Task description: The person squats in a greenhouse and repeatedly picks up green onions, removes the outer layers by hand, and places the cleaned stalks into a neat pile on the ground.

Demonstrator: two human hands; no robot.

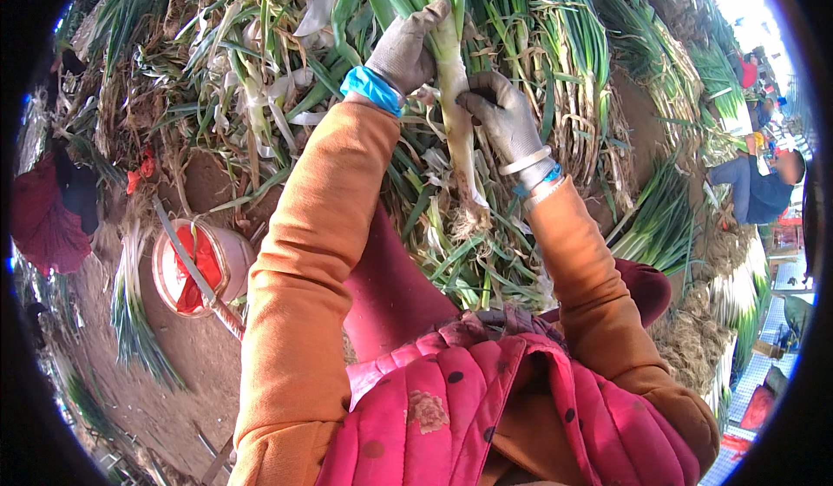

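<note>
A large green onion [453,89] hangs upright in front of me, green leaves at the top and pale stalk below. At the bottom its shaggy roots [470,222] still carry soil. My left hand [407,50], in a grey knit glove, grips it where the leaves meet the stalk. Lower down, my right hand [504,112], gloved the same way, has its thumb and curled fingers pinched at the stalk's right edge. Loose peeled leaves and skins [455,258] lie beneath the roots, between my legs.
Piled green onions [573,63] lie ahead; dry leaf waste [228,89] covers the left. A pink bucket [237,265] with a red bag stands left, a long metal blade [185,258] across it. A small onion bundle [136,297] lies beside it. Another person [761,183] sits far right.
</note>
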